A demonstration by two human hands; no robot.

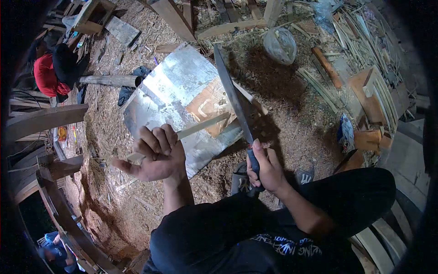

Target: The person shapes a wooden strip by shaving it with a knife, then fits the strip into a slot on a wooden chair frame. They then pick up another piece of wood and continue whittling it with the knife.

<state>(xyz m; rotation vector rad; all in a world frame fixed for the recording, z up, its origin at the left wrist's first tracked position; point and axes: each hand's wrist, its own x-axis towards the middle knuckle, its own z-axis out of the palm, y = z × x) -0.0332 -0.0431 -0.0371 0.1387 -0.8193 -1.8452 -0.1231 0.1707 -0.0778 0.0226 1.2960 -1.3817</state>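
My right hand point(267, 169) is wrapped around the dark handle of a long knife point(233, 96), whose blade points up and away over the board's right side. My left hand point(157, 157) has curled fingers and its thumb stretched out to the left. A pale wooden strip point(203, 126) runs through it, its far end over a small plywood piece point(200, 102). That piece lies on a larger, worn grey board point(175, 73) on the ground. Where the strip passes the palm, my fingers partly hide it.
Wood shavings point(292, 123) cover the ground. A clear plastic bag point(279, 45) lies at the upper right, near scattered wood strips point(365, 41). Curved timbers point(59, 201) stand at the left. One person in red point(45, 75) sits upper left; another person point(57, 251) is lower left.
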